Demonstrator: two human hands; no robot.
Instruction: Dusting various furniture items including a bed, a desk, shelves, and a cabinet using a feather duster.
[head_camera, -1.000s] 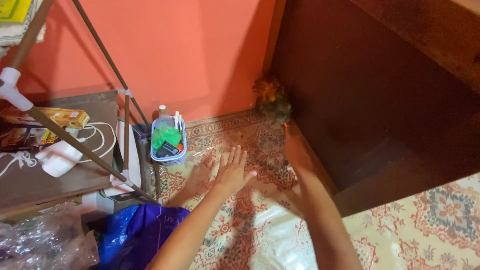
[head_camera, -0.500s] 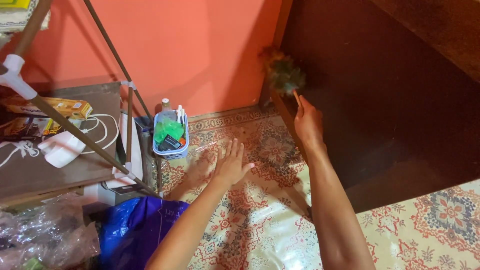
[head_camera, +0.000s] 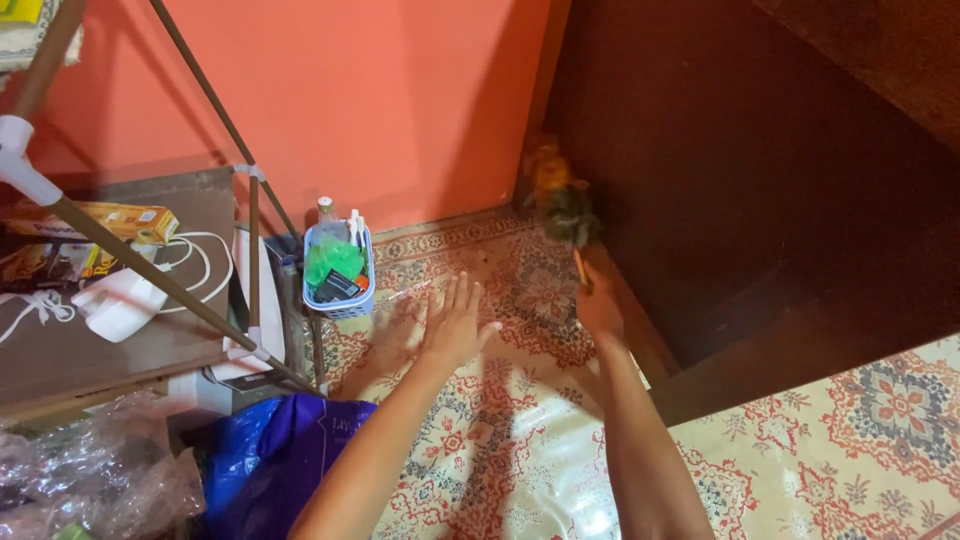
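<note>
My right hand (head_camera: 598, 308) grips the thin stick of a feather duster (head_camera: 562, 203), whose orange and dark green head is blurred low against the front edge of a dark wooden cabinet (head_camera: 760, 190), near the corner with the orange wall (head_camera: 370, 100). My left hand (head_camera: 455, 325) lies flat with its fingers spread on the glossy patterned floor covering (head_camera: 520, 440), holding nothing.
A small blue basket (head_camera: 338, 275) with a bottle and green items stands on the floor by the wall. To the left is a brown shelf (head_camera: 70, 350) with a white charger, cable and boxes, crossed by slanted rods. Blue and clear plastic bags (head_camera: 270, 470) lie at bottom left.
The duster swept up the cabinet edge half a second ago and has now come back down near the floor, my right hand with it. My left hand stayed flat in place.
</note>
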